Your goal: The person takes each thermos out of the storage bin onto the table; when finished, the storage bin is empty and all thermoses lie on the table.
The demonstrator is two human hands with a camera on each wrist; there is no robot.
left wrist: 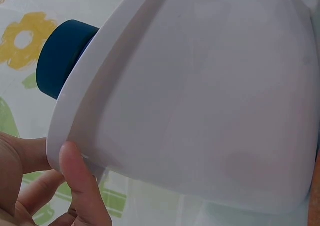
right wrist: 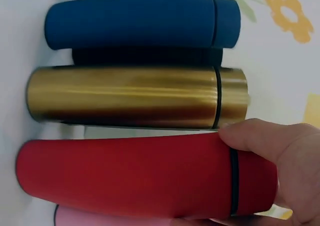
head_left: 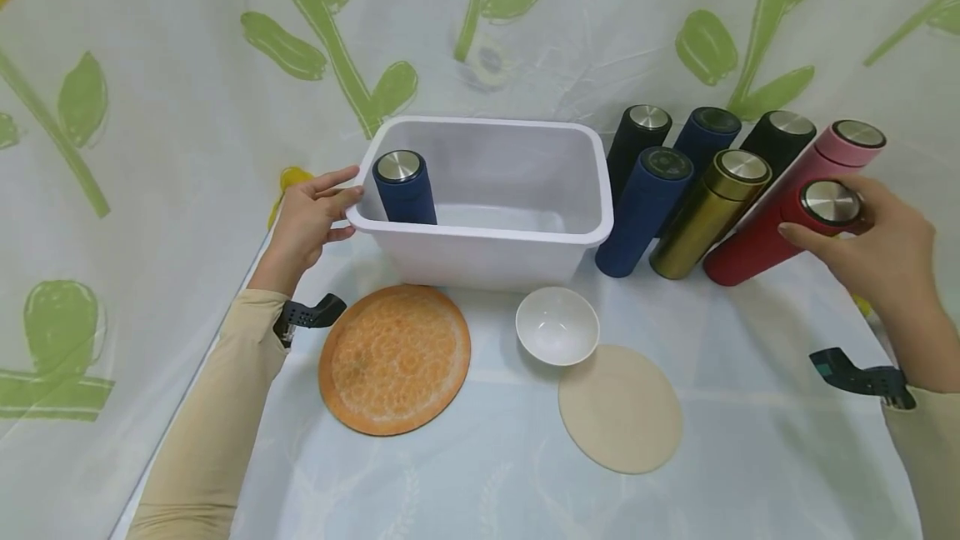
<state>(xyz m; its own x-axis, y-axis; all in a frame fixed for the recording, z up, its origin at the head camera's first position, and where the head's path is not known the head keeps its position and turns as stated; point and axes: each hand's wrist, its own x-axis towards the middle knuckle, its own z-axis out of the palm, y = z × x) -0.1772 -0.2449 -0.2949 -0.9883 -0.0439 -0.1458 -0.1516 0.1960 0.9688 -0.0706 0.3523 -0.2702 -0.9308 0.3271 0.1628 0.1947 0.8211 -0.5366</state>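
My right hand (head_left: 888, 244) grips a red thermos flask (head_left: 780, 242) around its lid end, thumb on the near side; in the right wrist view the red body stands beside the gold flask (right wrist: 125, 96). My left hand (head_left: 303, 219) pinches the left rim of a white plastic tub (head_left: 480, 261), with the thumb (left wrist: 82, 186) outside the rim. Inside that tub, at its left end, a blue flask (head_left: 405, 190) with a silver-topped lid stands upright. A pink flask (head_left: 832, 157) is just behind the red one.
Right of the tub stand several more flasks, among them a blue one (head_left: 645, 211) and a black one (head_left: 637, 140). In front lie a round brown mat (head_left: 393, 361), a white bowl (head_left: 557, 327) and a beige disc (head_left: 622, 411) partly beneath the bowl.
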